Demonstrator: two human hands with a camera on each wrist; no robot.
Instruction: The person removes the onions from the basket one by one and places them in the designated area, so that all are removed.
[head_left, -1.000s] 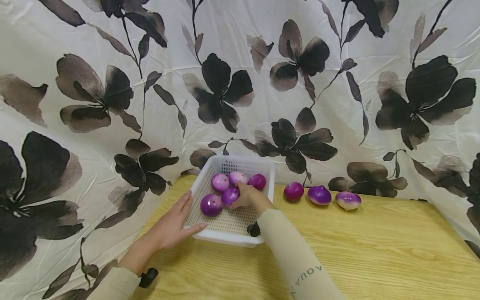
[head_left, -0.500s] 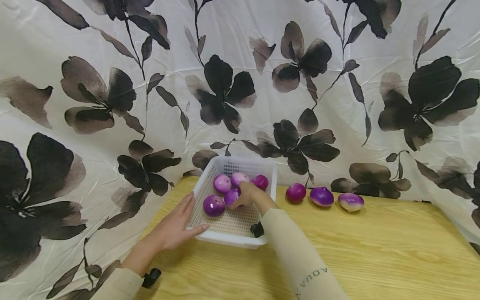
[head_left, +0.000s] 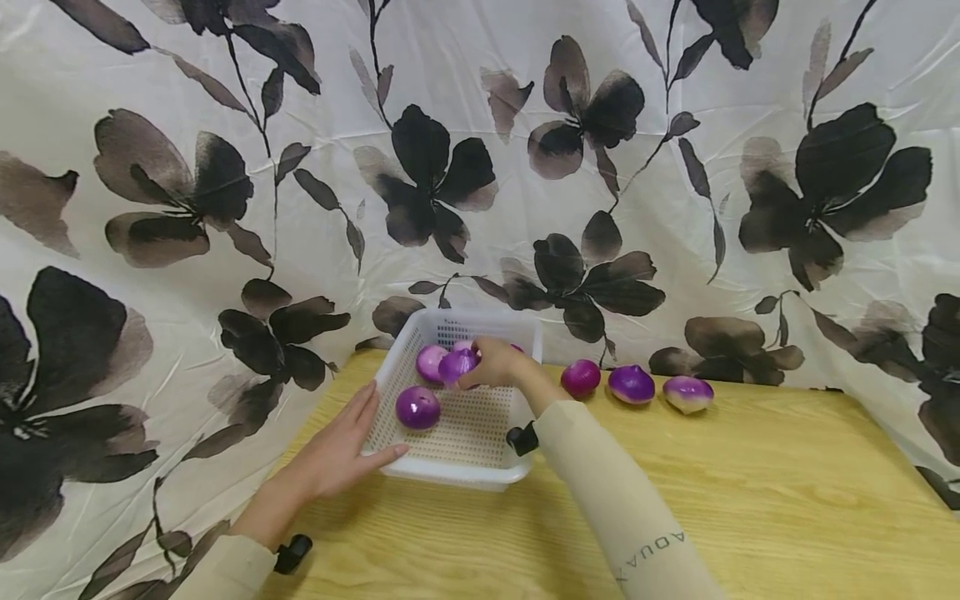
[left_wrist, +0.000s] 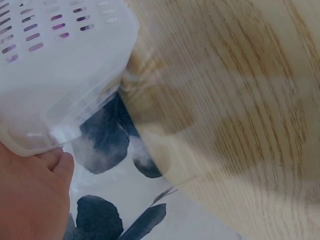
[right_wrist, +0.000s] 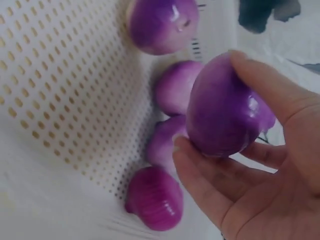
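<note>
The right hand [head_left: 498,364] grips a purple onion [right_wrist: 225,107] (apparently lifted clear); it might slip back into the basket [head_left: 450,475], which the flat left hand [head_left: 341,450] steadies.

A light wooden tabletop [head_left: 750,500] carries a white perforated basket [head_left: 457,475] at its back left corner. Just right of the basket, three purple onions [head_left: 632,384] lie in a row along the back edge, close together.
</note>
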